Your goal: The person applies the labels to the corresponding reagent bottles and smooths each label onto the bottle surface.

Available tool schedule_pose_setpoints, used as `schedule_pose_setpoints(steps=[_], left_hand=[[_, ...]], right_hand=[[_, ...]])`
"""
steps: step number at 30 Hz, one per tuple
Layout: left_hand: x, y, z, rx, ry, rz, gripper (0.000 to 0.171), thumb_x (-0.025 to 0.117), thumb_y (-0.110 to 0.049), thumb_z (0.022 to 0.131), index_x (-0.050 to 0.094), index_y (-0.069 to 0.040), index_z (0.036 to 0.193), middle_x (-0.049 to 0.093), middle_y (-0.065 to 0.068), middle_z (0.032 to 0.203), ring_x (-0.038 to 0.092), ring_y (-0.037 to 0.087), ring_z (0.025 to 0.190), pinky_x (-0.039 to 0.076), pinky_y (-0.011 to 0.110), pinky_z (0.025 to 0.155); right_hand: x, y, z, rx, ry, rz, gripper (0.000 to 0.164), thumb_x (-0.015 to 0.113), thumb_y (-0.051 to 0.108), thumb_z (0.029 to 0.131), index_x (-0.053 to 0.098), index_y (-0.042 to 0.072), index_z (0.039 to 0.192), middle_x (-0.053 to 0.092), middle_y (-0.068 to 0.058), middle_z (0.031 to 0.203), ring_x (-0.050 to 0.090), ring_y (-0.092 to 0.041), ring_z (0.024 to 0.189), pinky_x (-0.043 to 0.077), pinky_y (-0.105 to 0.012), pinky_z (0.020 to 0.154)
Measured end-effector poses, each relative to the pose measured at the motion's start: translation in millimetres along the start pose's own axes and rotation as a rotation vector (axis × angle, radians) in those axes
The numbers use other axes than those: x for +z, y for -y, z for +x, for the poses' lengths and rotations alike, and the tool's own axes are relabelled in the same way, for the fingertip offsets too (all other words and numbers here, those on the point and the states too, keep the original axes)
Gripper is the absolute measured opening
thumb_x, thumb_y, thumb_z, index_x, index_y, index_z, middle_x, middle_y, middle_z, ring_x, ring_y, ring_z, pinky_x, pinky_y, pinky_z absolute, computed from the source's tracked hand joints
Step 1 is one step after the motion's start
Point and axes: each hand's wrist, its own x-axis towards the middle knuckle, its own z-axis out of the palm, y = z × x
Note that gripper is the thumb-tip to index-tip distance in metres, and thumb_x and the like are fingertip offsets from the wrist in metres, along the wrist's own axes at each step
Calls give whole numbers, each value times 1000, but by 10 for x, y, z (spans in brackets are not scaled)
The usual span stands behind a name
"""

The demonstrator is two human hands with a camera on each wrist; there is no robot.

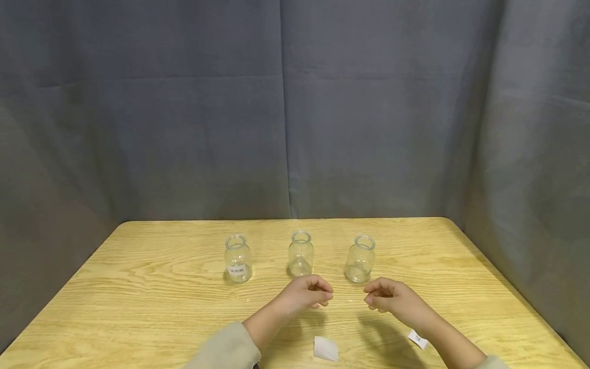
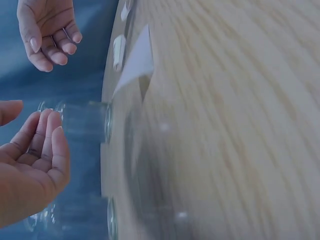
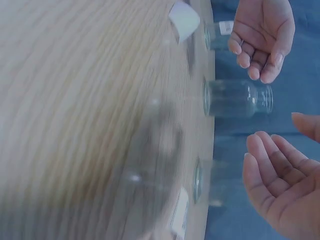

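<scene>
Both hands hover above the table's front half with nothing in them. My left hand (image 1: 304,295) is in front of the middle glass jar (image 1: 301,254); its fingers bend loosely, the thumb apart from them in the left wrist view. My right hand (image 1: 392,299) faces it, nearest the right glass jar (image 1: 359,261), and its fingers are likewise relaxed. A gap separates the two hands. The left glass jar (image 1: 237,256) bears a white label (image 1: 237,270) with dark characters; no label shows on the other two. All three jars stand upright without lids.
On the wooden table (image 1: 152,297), a blank white paper piece (image 1: 325,348) with a lifted edge lies near the front. A small white label (image 1: 417,339) with dark writing lies beside the right forearm. Grey curtains (image 1: 207,113) enclose the table's back and sides.
</scene>
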Motion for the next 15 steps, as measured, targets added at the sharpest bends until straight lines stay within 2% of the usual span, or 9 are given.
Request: schedule_pose_setpoints(steps=[7, 15], left_hand=[[190, -7, 121, 30, 77, -2, 20, 55, -13, 83, 55, 2, 96, 55, 3, 85, 54, 17, 78, 46, 38, 73], [343, -8, 275, -20, 92, -44, 20, 53, -15, 83, 55, 2, 95, 54, 5, 94, 56, 19, 83, 45, 37, 77]], right_hand=[[-181, -132, -116, -2, -25, -1, 39, 49, 18, 88, 40, -13, 109, 52, -15, 97, 49, -24, 87, 43, -39, 75], [-338, -295, -209, 85, -93, -18, 42, 50, 18, 86, 40, -15, 110, 52, -15, 98, 50, -24, 85, 43, -38, 73]])
